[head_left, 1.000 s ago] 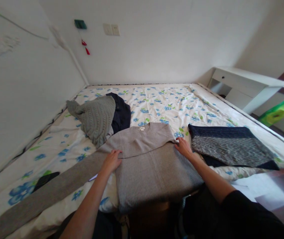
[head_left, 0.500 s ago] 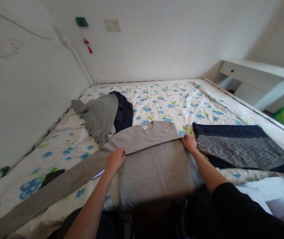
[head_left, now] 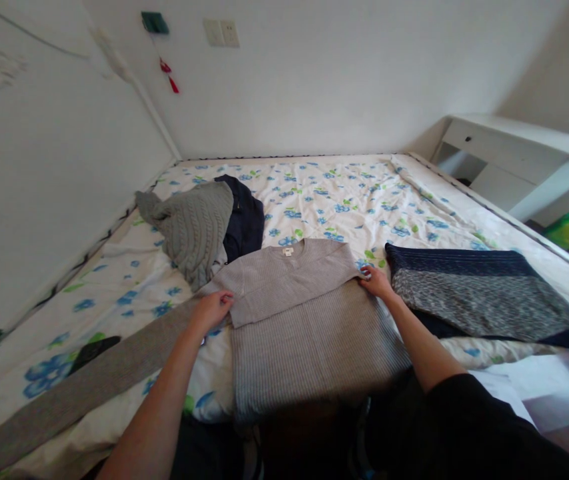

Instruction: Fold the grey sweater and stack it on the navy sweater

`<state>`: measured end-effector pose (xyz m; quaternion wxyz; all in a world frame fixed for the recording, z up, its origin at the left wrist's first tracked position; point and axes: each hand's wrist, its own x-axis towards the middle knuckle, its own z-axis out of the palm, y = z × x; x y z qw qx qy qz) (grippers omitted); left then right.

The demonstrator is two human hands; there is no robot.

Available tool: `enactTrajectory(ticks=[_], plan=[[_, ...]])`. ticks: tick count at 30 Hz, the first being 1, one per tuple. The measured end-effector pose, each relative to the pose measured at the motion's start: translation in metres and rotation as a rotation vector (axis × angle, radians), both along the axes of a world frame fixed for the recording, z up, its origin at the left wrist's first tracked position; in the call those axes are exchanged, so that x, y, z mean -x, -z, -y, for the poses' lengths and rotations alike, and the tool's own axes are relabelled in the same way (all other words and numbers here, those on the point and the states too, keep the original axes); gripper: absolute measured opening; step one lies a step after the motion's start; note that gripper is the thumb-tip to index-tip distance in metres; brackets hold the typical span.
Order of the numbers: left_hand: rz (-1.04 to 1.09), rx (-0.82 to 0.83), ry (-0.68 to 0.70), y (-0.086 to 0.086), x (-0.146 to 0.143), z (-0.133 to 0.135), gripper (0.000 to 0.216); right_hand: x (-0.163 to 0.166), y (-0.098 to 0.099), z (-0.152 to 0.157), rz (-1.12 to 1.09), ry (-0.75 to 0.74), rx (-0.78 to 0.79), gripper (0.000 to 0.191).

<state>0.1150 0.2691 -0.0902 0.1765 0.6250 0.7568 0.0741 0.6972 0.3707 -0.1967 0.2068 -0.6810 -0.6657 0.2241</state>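
A light grey ribbed sweater [head_left: 304, 320] lies flat on the flowered bed sheet [head_left: 344, 200], its lower part folded up over the body. One sleeve [head_left: 89, 380] stretches out to the lower left. My left hand [head_left: 210, 311] pinches the folded edge at the sweater's left side. My right hand [head_left: 377, 283] grips the same folded edge at the right side, fingers closed on the knit.
A grey cable-knit sweater [head_left: 189, 227] and a dark navy garment [head_left: 245, 217] lie heaped at the back left. A folded navy and speckled sweater [head_left: 469, 287] rests to the right. A white desk [head_left: 514, 160] stands past the bed's right side. A dark object [head_left: 95, 348] lies beside the sleeve.
My left hand has slid leftward along the folded edge, toward the sleeve. The right hand stays at the right end of the fold. The view shifted slightly.
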Motion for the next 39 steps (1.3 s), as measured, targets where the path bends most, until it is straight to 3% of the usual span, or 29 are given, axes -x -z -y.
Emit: enactTrajectory(ticks=[3, 7, 12, 16, 19, 23, 26, 33, 39], plan=[[0.051, 0.061, 0.033, 0.008, 0.001, -0.004, 0.027, 0.01, -0.003, 0.003, 0.021, -0.042, -0.073, 0.041], [0.06, 0.109, 0.051, 0.014, -0.003, -0.014, 0.018, 0.02, -0.009, 0.006, 0.094, -0.049, -0.092, 0.022], [0.088, 0.008, -0.026, 0.012, -0.006, -0.032, 0.019, 0.011, -0.01, 0.005, 0.073, 0.135, -0.089, 0.025], [0.152, 0.071, 0.004, 0.017, -0.011, -0.035, 0.015, 0.003, -0.002, 0.003, 0.02, 0.262, -0.002, 0.025], [0.161, 0.099, 0.007, 0.021, -0.014, -0.033, 0.013, 0.005, 0.002, 0.002, 0.001, 0.226, 0.006, 0.03], [0.118, 0.097, 0.007, 0.023, -0.014, -0.033, 0.011, 0.011, -0.001, 0.005, 0.021, 0.063, -0.159, 0.045], [0.095, 0.106, 0.007, 0.025, -0.01, -0.035, 0.012, 0.012, -0.003, 0.007, 0.038, -0.038, -0.164, 0.039], [0.054, 0.117, 0.014, 0.023, -0.008, -0.033, 0.005, 0.008, -0.006, 0.0, 0.083, 0.011, -0.064, 0.037], [0.001, -0.007, 0.274, 0.008, -0.037, -0.031, 0.02, 0.021, -0.024, -0.032, 0.13, 0.046, -0.045, 0.043]])
